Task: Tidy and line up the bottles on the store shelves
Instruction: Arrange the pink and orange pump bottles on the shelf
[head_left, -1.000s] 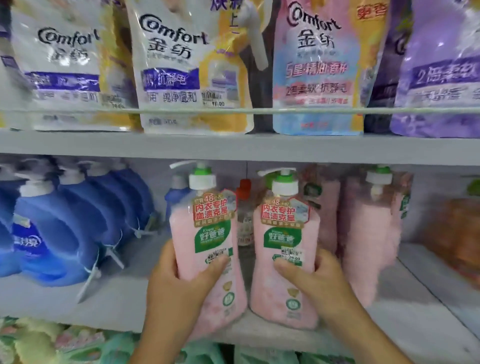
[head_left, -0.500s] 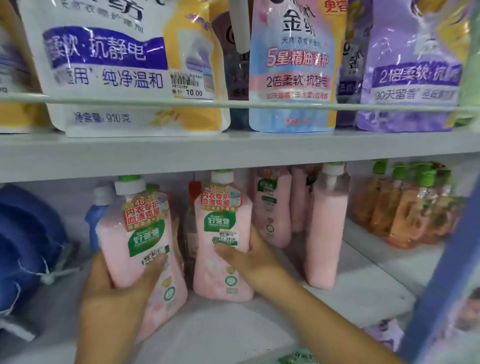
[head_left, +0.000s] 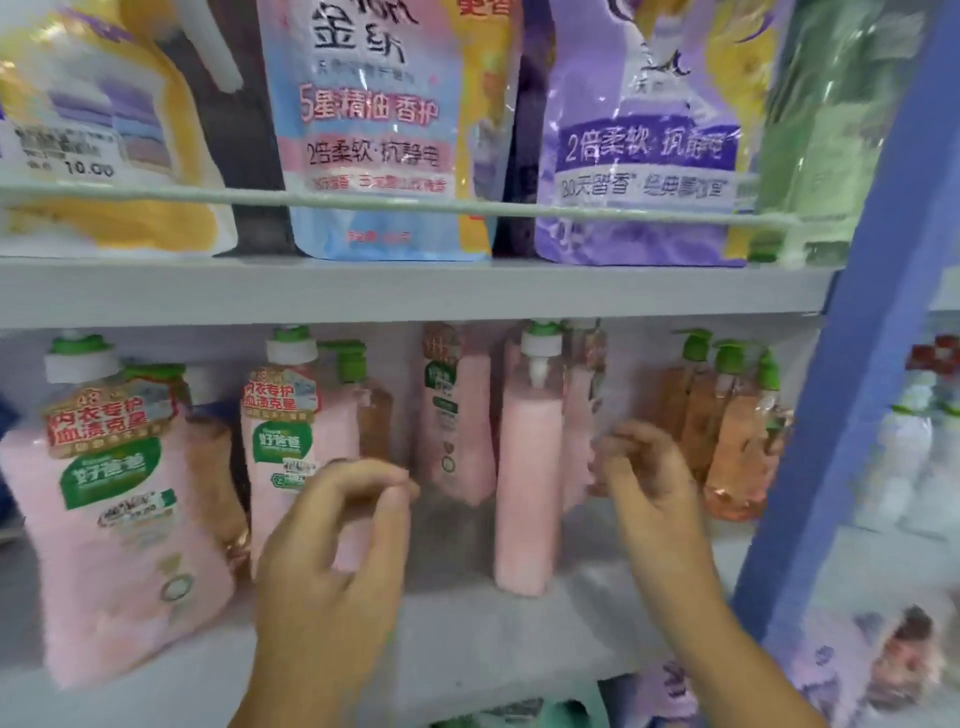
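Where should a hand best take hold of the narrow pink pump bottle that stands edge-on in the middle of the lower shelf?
Probably at mid-body of the narrow pink pump bottle, from the front, thumb and fingers on its two broad side faces. It stands upright with its thin edge forward and has free space on both sides. The right hand is nearest.

I see two labelled bottles (head_left: 119, 499) (head_left: 291, 447) left on the lower shelf (head_left: 467, 634), a side-on bottle (head_left: 527, 467) right of them, refill pouches (head_left: 384, 130) on the shelf above.

Shelf gap (head_left: 452, 551) (between pink bottles (head_left: 527, 488))
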